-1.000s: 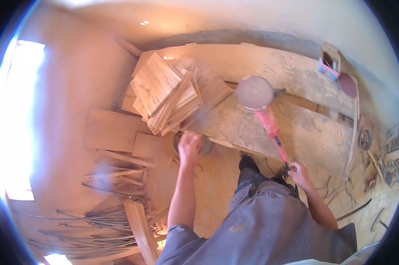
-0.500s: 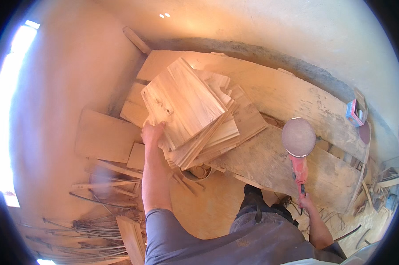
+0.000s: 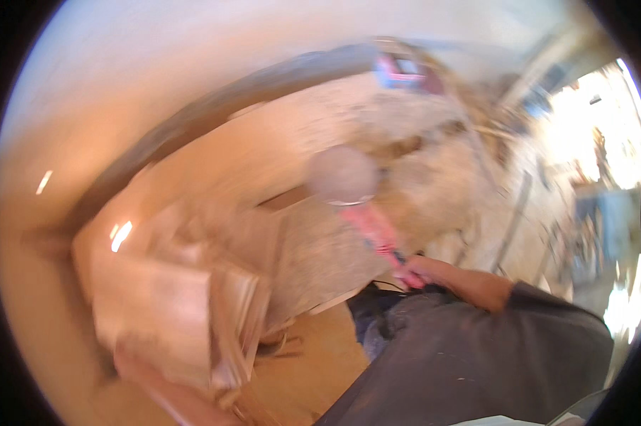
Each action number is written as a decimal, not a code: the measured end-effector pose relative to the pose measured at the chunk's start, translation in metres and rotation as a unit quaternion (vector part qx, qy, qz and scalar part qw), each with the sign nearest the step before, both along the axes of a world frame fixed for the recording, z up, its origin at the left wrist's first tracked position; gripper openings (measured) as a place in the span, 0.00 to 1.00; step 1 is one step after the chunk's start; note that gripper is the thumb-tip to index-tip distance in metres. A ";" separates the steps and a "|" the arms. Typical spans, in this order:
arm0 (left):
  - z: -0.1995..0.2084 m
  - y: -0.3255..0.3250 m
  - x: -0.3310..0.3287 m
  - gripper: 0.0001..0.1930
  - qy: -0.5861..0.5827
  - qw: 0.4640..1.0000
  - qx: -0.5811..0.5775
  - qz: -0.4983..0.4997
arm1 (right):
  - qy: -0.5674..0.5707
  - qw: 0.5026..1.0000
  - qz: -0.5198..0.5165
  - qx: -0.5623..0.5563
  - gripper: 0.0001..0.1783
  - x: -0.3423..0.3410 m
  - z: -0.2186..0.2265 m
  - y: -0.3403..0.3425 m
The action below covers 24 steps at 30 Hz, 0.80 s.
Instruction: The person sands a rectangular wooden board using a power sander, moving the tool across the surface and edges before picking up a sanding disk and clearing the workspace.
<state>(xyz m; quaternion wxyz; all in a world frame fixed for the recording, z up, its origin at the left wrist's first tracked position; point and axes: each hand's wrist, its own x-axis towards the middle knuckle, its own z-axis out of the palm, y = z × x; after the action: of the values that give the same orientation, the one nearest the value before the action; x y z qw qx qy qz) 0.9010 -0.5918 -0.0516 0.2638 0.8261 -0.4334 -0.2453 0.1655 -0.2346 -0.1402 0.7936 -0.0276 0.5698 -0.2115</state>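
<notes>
My right hand (image 3: 411,270) is wrapped around the rear handle of a red disc sander (image 3: 373,231). Its round, brownish sanding disc (image 3: 343,175) faces up over the bench. At the near left, my left hand (image 3: 130,361) is against the edge of the top wooden panel (image 3: 153,302). Motion smears its fingers, so their grip cannot be made out. Beneath that panel lies an uneven stack of more wooden panels (image 3: 239,312).
The dusty plank bench (image 3: 313,266) runs along the wall, with a gap between its boards. A blue and pink box (image 3: 398,72) sits at its far end. Bright light comes from an opening (image 3: 600,121) at the right. A floor (image 3: 302,380) shows below the bench.
The view has swung to the right and blurred, so the panel stack now appears lower left and the sander nearer the middle. My right hand still holds the sander; my left remains at the panel.
</notes>
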 end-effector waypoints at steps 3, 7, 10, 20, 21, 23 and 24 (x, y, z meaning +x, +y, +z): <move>0.004 -0.004 -0.024 0.21 -0.102 0.995 0.000 0.001 | -0.082 0.994 -0.004 -0.079 0.10 0.006 0.018 -0.040; 0.001 -0.010 -0.078 0.20 -0.184 0.983 -0.001 -0.011 | -0.024 0.996 -0.040 -0.077 0.12 0.031 0.005 -0.016; 0.001 0.011 -0.115 0.19 -0.214 0.976 -0.028 -0.012 | -0.023 0.996 -0.056 -0.071 0.12 0.029 0.022 -0.017; 0.038 0.143 -0.342 0.18 -0.189 0.954 -0.209 -0.097 | 0.073 0.985 -0.031 -0.154 0.09 -0.092 0.065 0.072; 0.040 0.162 -0.369 0.18 -0.177 0.954 -0.215 -0.107 | 0.105 0.981 0.007 -0.161 0.09 -0.118 0.083 0.080; 0.028 0.205 -0.429 0.17 -0.143 0.961 -0.195 -0.135 | 0.151 0.979 0.022 -0.135 0.11 -0.170 0.088 0.124; 0.017 0.219 -0.474 0.17 -0.136 0.959 -0.174 -0.179 | 0.160 0.982 -0.027 -0.099 0.13 -0.194 0.079 0.166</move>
<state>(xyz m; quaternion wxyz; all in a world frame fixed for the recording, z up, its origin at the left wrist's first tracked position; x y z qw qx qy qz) 0.4266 -0.3731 -0.0344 0.2942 0.7018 -0.6419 -0.0945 -0.0280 -0.0683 -0.0616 0.6799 -0.1240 0.6660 -0.2809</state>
